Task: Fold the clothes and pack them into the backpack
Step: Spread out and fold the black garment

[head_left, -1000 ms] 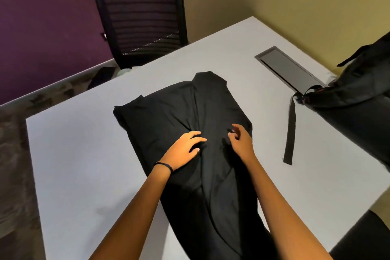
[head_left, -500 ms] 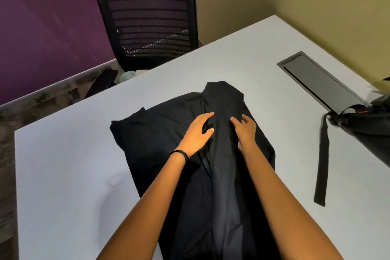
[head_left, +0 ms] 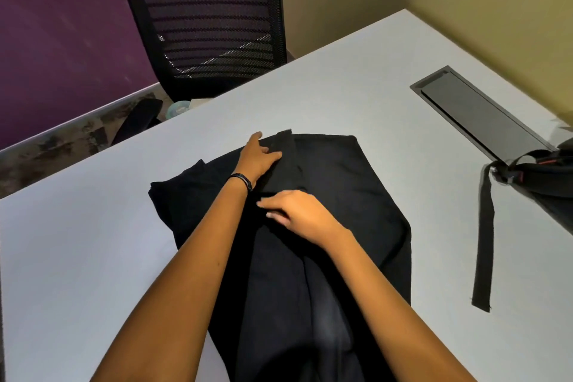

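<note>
- Head view: the black garment (head_left: 347, 195) lies mid-table (head_left: 77, 257), folded lengthwise into a long dark band with soft creases.
- My left hand (head_left: 257, 160) presses its far folded strip, fingers straight.
- My right hand (head_left: 299, 214) rests on the cloth, fingers loosely extended.
- At the right edge sits the backpack (head_left: 555, 186).

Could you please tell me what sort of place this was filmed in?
Most likely an office or meeting room: a white table with a flush cable hatch, and a black mesh office chair behind it.
</note>
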